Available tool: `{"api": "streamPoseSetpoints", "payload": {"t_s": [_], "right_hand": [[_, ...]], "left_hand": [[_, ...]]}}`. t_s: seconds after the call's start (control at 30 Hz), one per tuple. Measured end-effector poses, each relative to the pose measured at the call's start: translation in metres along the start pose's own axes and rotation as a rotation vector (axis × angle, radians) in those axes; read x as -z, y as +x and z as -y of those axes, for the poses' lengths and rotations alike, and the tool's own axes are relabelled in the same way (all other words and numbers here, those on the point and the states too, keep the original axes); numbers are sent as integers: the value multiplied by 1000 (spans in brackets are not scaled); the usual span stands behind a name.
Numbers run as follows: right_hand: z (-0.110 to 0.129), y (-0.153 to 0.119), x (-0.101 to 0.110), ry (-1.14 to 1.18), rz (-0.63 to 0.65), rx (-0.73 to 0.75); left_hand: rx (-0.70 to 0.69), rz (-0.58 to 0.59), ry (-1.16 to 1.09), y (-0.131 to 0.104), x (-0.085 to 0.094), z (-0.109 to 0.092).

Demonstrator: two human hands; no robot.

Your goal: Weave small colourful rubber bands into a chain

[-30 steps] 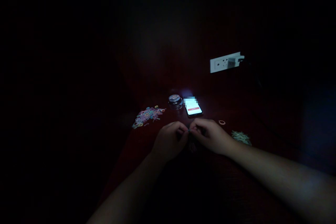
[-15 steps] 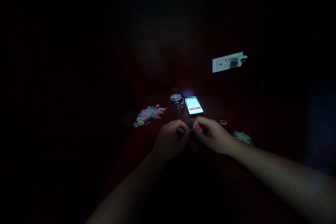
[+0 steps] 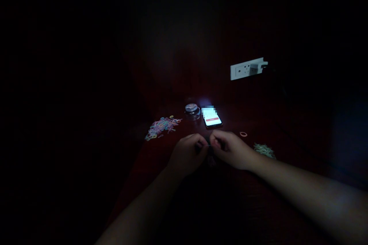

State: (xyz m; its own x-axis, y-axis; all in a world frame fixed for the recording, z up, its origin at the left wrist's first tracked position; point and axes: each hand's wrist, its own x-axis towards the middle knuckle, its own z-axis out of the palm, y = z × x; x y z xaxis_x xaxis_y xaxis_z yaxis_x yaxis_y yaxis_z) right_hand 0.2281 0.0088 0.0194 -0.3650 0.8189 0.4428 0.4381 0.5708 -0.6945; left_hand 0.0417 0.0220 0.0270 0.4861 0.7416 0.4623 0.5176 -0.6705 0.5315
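My left hand [image 3: 188, 154] and my right hand [image 3: 230, 149] nearly touch at the fingertips over the dark red table. Both are closed in a pinch on a small, thin bluish band [image 3: 209, 145], of which only a short bit shows between them. Under the fingertips lie a few dim pinkish bands [image 3: 211, 161]. A heap of mixed coloured bands [image 3: 162, 126] is spread beyond my left hand to the left. Pale green bands [image 3: 264, 151] form a pile beside my right wrist, and one orange-pink band [image 3: 243, 134] lies apart behind it.
A lit phone [image 3: 212, 116] lies just beyond my hands. Left of it stands a small clear jar [image 3: 192, 112] with a lid. A white wall socket [image 3: 246, 69] with a plug in it is at the back right. The surroundings are very dark.
My fingertips have come closer together, and less of the band shows between them. The whole view has shifted slightly.
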Motion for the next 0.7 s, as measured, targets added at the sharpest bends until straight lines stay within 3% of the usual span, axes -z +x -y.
{"api": "streamPoseSetpoints", "payload": {"t_s": [0.7], "right_hand": [[0, -2, -2, 123, -3, -80]], "left_hand": [[21, -15, 4, 0, 2, -4]]}}
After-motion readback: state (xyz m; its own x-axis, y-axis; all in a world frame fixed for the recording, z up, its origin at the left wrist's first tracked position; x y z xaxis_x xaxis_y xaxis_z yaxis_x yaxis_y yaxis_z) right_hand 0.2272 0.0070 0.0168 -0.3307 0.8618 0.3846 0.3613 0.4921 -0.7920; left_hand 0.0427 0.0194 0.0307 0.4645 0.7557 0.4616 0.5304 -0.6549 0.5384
